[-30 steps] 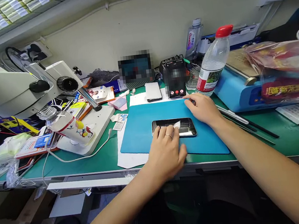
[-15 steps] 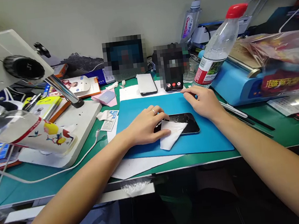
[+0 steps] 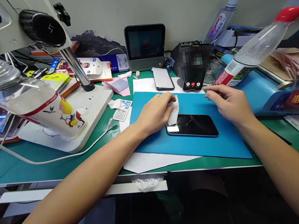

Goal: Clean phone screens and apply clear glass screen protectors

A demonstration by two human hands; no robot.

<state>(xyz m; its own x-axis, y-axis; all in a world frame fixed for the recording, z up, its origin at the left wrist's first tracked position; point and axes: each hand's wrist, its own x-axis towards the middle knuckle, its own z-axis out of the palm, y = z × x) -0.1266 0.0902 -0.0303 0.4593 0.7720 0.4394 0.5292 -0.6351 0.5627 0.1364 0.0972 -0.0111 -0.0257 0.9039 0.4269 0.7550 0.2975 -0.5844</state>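
Observation:
A black smartphone (image 3: 194,125) lies flat on a blue mat (image 3: 153,144), its glossy face up with reflections. My left hand (image 3: 161,110), a ring on one finger, is closed on a white wipe (image 3: 174,114). The wipe hangs from the fingers, and its lower end is at the phone's left end. To the right of the phone, over the mat's edge, is my right hand (image 3: 228,104). Its index finger and thumb are a little apart and I see nothing between them; the other fingers are partly curled.
A lit phone (image 3: 197,67) stands upright at the back, beside a smart display (image 3: 146,45) and a flat grey-topped phone (image 3: 162,78). A microscope stand (image 3: 85,115) and a big jar (image 3: 49,109) are left. A red-capped bottle (image 3: 255,47) leans right.
My left hand has lifted the wipe off the phone's middle toward its left end, uncovering most of the screen. My view has shifted; my right hand stays on the right side.

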